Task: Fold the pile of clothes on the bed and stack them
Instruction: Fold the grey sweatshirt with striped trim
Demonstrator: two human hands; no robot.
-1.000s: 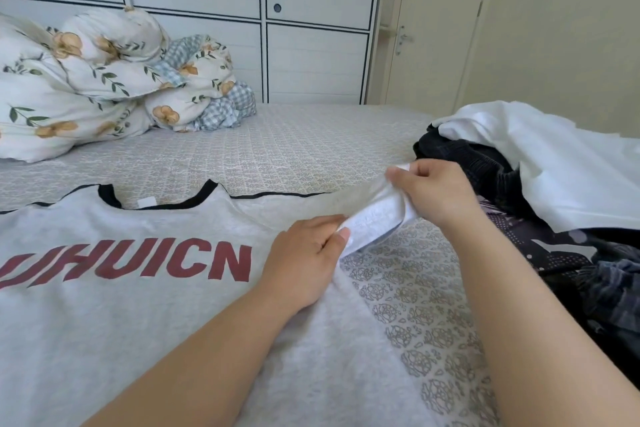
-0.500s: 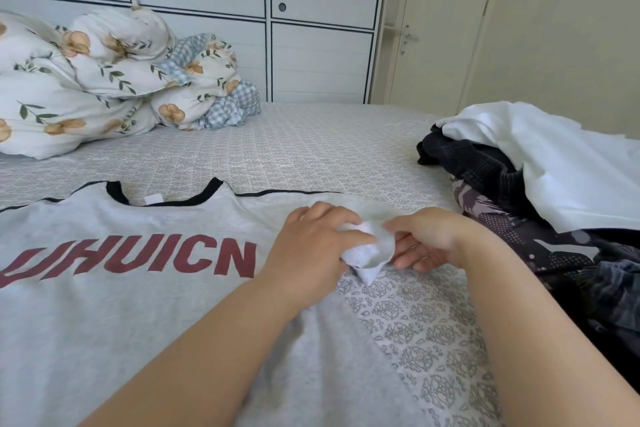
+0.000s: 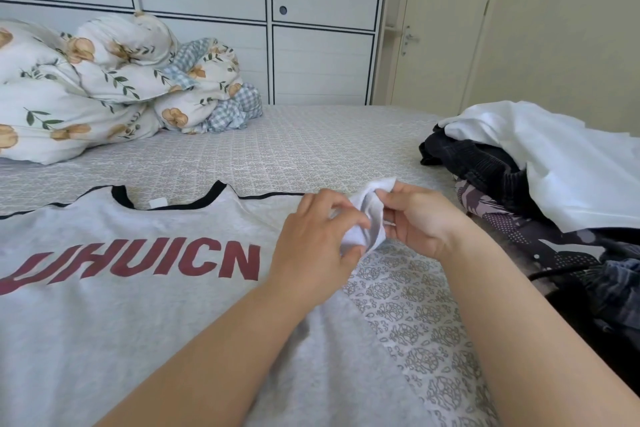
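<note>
T-shirt point(image 3: 138, 322) cut off left, bottom.

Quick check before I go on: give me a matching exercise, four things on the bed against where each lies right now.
Things:
1. grey T-shirt
2. T-shirt sleeve
3. floral duvet
4. white garment

Places:
A. bunched at the far left of the bed
B. on top of the dark clothes at the right
C. spread flat, front up
D. pinched between left hand and right hand

Pairs: 1-C, 2-D, 3-A, 4-B
</note>
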